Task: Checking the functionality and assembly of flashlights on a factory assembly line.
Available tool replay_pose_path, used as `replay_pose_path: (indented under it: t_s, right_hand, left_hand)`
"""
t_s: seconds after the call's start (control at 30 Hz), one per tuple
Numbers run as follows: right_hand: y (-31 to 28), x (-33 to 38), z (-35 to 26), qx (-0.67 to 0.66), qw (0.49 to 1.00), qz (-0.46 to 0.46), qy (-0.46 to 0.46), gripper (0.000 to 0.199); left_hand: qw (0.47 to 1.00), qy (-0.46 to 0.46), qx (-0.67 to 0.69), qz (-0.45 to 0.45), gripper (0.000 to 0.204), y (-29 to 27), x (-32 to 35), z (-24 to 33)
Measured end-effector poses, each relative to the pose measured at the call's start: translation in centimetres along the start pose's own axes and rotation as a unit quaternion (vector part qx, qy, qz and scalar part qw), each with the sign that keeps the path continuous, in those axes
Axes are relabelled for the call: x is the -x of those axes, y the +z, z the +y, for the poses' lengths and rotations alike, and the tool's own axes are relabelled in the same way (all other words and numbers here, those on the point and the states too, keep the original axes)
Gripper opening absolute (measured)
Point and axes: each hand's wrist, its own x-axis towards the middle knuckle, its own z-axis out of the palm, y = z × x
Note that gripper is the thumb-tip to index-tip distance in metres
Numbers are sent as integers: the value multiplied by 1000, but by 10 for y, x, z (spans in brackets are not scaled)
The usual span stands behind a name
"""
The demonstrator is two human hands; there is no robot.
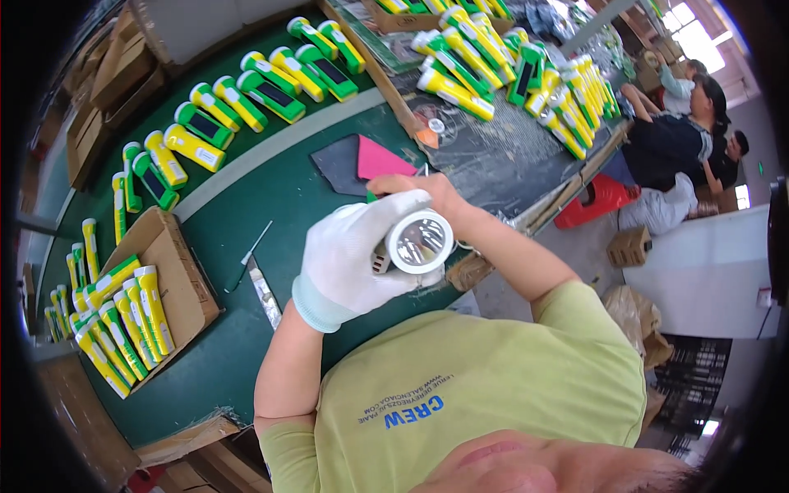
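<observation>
Am seeing gloved left hand [353, 263] gripping flashlight [417, 241] at chest height above green table [279, 197], lens facing me. Bare right hand [423, 191] wrapping flashlight's far end, fingers mostly hidden. Pink pad [380, 158] lying just beyond hands.

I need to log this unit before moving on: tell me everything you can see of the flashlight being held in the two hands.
The flashlight is held above the green table, its round head turned toward the camera. A white ring frames a shiny silvery reflector behind a clear lens. A bit of green body shows behind the head; the rest is hidden. The left hand, in a white glove, wraps its left side; the bare right hand grips from behind and above. Whether it is lit cannot be told.
</observation>
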Motion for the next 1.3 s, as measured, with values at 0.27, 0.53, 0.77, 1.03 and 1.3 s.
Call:
replay_pose_path:
  t_s: [0.27,0.53,0.77,1.03,1.3]
  right_hand:
    - [-14,13,-5,1,997,-62,46,45]
    - [-142,14,55,29,928,209,308,39]
    - [-211,1,174,297,823,158,458,61]
    - [-187,-15,214,400,828,257,297,28]
    - [-89,-4,190,400,885,84,222,29]
  left_hand:
    - [995,-26,76,63,60,12,-2,-10]
    - [922,-241,199,230,79,-11,35,-71]
    - [915,-317,115,220,73,-18,74,-112]
    - [879,-355,30,316,73,-82,64,-189]
    - [833,-362,11,418,69,-132,9,-281]
